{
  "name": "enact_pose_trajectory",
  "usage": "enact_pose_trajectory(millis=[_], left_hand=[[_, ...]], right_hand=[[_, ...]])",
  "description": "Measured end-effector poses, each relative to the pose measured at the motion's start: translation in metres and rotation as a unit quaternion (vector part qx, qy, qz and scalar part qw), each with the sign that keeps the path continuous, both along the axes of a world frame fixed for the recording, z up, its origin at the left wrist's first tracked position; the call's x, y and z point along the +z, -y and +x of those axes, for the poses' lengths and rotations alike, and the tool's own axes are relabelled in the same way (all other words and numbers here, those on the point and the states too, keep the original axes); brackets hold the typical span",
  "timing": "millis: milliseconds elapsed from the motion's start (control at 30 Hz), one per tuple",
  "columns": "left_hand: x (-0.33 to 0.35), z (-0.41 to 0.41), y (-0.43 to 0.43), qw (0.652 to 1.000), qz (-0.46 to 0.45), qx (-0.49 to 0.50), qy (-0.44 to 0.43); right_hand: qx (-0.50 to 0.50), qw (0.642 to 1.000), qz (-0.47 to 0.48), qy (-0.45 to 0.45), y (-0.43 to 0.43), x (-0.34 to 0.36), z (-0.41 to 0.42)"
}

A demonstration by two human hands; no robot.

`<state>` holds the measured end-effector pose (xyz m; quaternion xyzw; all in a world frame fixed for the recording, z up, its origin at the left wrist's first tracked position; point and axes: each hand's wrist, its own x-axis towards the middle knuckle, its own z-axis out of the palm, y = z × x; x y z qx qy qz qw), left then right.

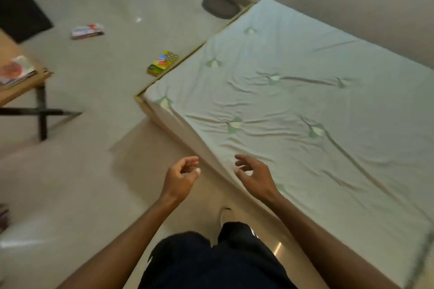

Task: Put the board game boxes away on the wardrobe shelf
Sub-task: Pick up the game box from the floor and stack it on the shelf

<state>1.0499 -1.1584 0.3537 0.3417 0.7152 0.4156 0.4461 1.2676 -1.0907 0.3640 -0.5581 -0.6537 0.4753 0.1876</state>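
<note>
A yellow board game box (162,63) lies on the floor against the bed's left edge. A white and red box (87,31) lies on the floor farther back to the left. A third box or book (16,70) rests on the wooden table at the far left. My left hand (182,177) hovers over the floor near the bed's side, fingers loosely curled, holding nothing. My right hand (254,175) is held over the mattress edge, fingers apart and empty. No wardrobe shelf is in view.
A bed with a pale green patterned sheet (293,105) fills the right side. A wooden table with black legs (35,91) stands at the left. A round dark mat (220,6) lies by the far wall, and dark furniture (16,4) stands at the upper left.
</note>
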Motion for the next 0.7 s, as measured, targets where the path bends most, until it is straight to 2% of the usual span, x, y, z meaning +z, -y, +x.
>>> enact_pose_trajectory(millis=[100,333,467,700], left_hand=[[0.007,-0.036,-0.022,0.998,0.001,0.069,0.004],[0.000,-0.181,-0.085,0.973,0.021,0.231,0.004],[-0.003,-0.288,-0.124,0.964,0.032,0.264,-0.006],[0.016,-0.466,-0.188,0.954,0.042,0.296,-0.015]], right_hand=[[0.061,0.998,0.001,-0.008,-0.051,0.007,-0.048],[0.198,0.980,-0.001,-0.016,-0.167,-0.003,-0.229],[0.238,0.971,0.017,-0.026,-0.215,-0.003,-0.343],[0.251,0.967,0.014,-0.035,-0.286,0.011,-0.529]])
